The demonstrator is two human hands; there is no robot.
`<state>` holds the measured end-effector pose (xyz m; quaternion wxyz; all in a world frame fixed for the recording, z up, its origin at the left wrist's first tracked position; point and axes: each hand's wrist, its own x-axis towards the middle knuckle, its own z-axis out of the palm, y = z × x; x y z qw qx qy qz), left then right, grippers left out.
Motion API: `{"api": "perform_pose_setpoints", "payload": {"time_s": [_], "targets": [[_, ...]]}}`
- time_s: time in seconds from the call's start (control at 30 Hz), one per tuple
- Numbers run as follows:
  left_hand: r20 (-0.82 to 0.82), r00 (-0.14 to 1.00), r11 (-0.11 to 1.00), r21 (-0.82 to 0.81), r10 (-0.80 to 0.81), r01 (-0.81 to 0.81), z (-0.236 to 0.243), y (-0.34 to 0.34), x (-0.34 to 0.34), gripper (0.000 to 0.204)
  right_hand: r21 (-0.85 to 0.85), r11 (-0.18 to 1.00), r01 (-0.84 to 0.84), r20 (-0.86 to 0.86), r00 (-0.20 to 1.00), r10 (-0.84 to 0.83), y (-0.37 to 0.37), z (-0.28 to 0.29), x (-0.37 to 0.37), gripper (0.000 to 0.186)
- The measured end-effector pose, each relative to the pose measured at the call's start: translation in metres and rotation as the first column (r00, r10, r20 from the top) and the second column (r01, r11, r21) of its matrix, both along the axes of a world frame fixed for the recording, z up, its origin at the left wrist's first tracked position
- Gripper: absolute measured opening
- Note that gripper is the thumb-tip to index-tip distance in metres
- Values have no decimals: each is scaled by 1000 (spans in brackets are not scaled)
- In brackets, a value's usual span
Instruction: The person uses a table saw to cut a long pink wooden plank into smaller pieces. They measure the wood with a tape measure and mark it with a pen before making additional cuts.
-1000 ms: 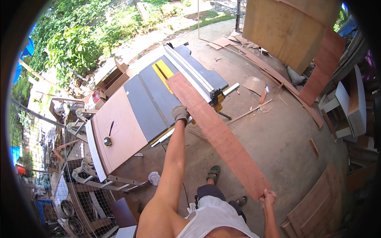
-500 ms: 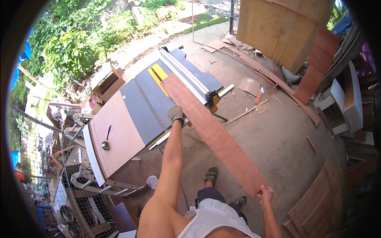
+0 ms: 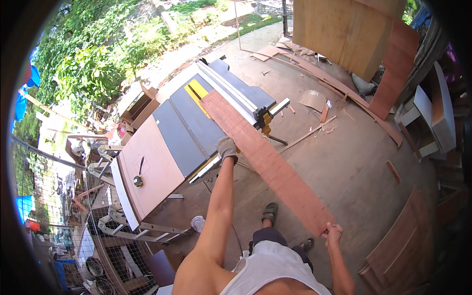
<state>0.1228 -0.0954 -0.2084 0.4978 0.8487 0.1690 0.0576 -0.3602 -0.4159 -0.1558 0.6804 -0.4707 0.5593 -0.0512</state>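
Note:
A long reddish plywood board (image 3: pixel 275 177) slants from the table saw (image 3: pixel 182 128) toward my lower right, its far end lying beside the yellow insert (image 3: pixel 195 89). My gloved left hand (image 3: pixel 226 147) grips the board's left edge at the front of the saw, fingers wrapped round it. My bare right hand (image 3: pixel 332 231) pinches the near end corner. Left of the saw, a pale plywood sheet (image 3: pixel 147 196) bears a tape measure (image 3: pixel 138 181) and a dark slim marker or similar tool. The saw's rail fence (image 3: pixel 228 88) runs along the board's right side.
Aluminium ladders (image 3: pixel 142 233) and a wire-mesh fence (image 3: pixel 49 206) stand at left. Plywood panels (image 3: pixel 344 37), long offcuts (image 3: pixel 334 83) and white cabinet pieces (image 3: pixel 437 113) are at right. More boards (image 3: pixel 398 236) lie lower right. Wood scraps litter the concrete floor. Plants grow beyond.
The view has shifted and turned slightly. Both hands keep their hold on the board, whose far end remains beside the yellow insert.

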Motion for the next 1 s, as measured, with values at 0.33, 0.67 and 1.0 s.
{"api": "perform_pose_setpoints", "payload": {"time_s": [0.33, 0.67, 1.0], "targets": [[-34, 999, 915, 400, -42, 52, 55, -5, -4, 20, -21, 999, -32, -24, 999, 32, 4, -3, 19, 13], [14, 1000, 904, 427, 2, -8, 28, 6, 29, 22, -30, 999, -43, -26, 999, 42, 9, -11, 35, 14], [-27, 997, 934, 348, -77, 82, 24, 20, 41, 21, 4, 998, -64, 13, 998, 64, 16, 2, 52, 25]]}}
